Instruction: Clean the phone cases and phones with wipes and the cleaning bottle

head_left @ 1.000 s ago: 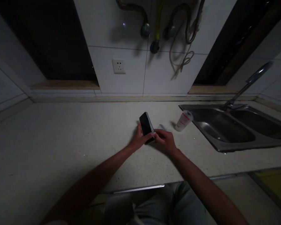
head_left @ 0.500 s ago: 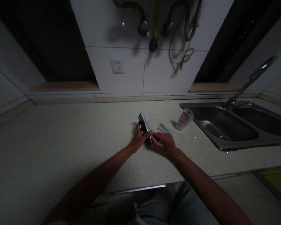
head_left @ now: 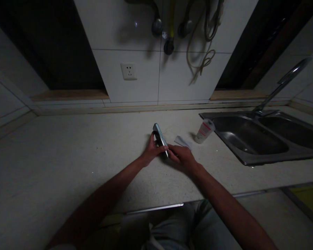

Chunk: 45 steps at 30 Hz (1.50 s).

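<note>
The phone (head_left: pixel 160 135) is tilted up over the desk (head_left: pixel 94 139), its long axis running from far left to near right, between two hands about equally close. The left hand (head_left: pixel 151 150) grips it from the left, while the right hand (head_left: pixel 182 154) meets its near right end with bent fingers, though I can't tell whether they pinch it. Farther right are a pale slip (head_left: pixel 182 141), then a cup (head_left: pixel 205 131) beside the sink (head_left: pixel 237 153).
</note>
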Tool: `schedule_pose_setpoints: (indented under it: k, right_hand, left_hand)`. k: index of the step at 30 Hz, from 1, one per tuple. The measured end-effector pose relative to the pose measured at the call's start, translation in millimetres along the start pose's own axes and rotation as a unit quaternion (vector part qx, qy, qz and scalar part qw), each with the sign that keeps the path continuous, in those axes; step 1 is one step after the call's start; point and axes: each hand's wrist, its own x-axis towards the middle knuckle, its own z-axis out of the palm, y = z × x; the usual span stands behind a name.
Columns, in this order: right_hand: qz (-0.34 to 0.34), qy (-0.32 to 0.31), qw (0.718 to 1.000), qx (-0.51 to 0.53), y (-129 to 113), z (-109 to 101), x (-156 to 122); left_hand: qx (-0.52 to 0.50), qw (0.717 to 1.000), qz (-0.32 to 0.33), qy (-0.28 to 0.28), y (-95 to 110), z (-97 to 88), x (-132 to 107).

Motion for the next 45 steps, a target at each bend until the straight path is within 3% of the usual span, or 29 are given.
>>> schedule_pose_setpoints:
  k: [8, 12, 15, 21, 27, 36, 45]
  right_hand:
    - [-0.041, -0.004, 0.993, -0.107, 6, 4, -1]
    - [-0.061, -0.008, 0.980, -0.188, -3, 4, 3]
    - [-0.035, -0.030, 0.973, -0.227, -13, 5, 6]
    - [0.018, -0.052, 0.990, -0.127, -12, 3, 5]
    - [0.034, -0.040, 0.999, 0.004, 3, 3, 3]
    - [0.058, -0.112, 0.985, -0.114, -8, 7, 4]
    - [0.004, -0.144, 0.967, -0.209, -21, 1, 8]
  left_hand:
    - [-0.033, 0.999, -0.011, -0.039, -1, -4.0, 0]
    - [-0.050, 0.998, -0.017, -0.028, -2, -3.4, 1]
    - [-0.066, 0.998, -0.018, -0.003, -3, -0.5, 2]
    - [-0.119, 0.993, -0.003, 0.011, -6, 1.8, 4]
    - [-0.162, 0.980, -0.113, 0.001, 1, -10.1, 9]
    - [-0.162, 0.970, -0.155, -0.089, 3, -21.6, 11]
    - [-0.172, 0.963, -0.157, -0.134, 3, -28.0, 15]
